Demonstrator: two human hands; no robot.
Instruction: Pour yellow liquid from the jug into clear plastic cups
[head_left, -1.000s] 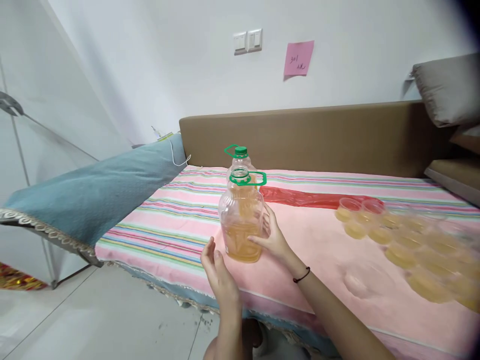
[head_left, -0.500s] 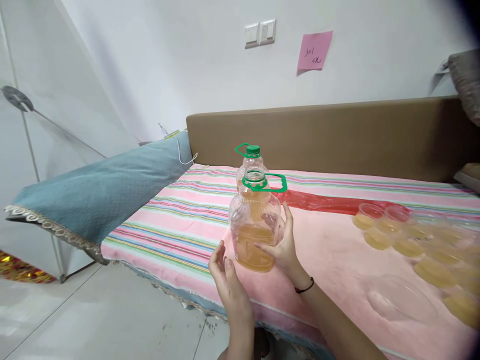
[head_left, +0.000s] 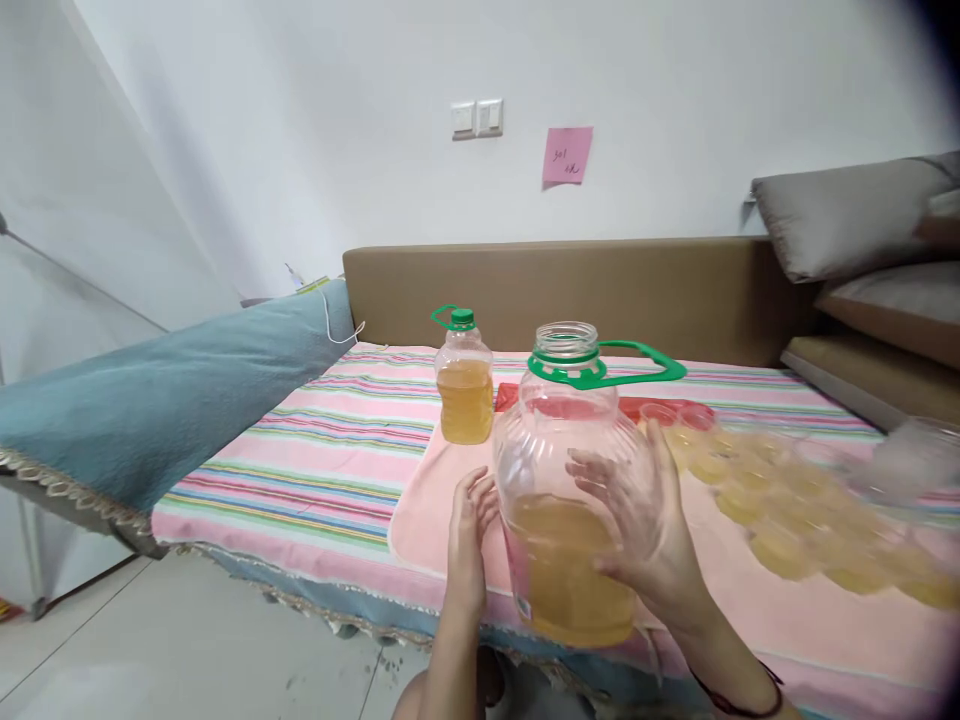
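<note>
A large clear plastic jug [head_left: 562, 560], uncapped, with a green ring handle at its neck, is partly filled with yellow liquid. My right hand [head_left: 660, 540] grips its right side, fingers around the back and thumb in front. It is held near the front edge of the pink cloth, slightly tilted. My left hand [head_left: 471, 540] is beside the jug's left wall, fingers half curled and apart, apparently not pressing on it. Behind stands a second jug [head_left: 466, 400] of yellow liquid with a green cap. To the right, several clear plastic cups [head_left: 787, 550] hold yellow liquid.
A striped pink sheet [head_left: 300, 470] covers the bed, with a plain pink cloth [head_left: 427, 530] on it. A red plastic bag [head_left: 506, 396] lies behind the near jug. Grey cushions [head_left: 847, 220] are stacked at the back right. A blue-covered bolster [head_left: 187, 380] borders the left.
The uncapped jug has come up and towards me, to the right, away from the capped jug. My right hand moved with it. The view has turned right.
</note>
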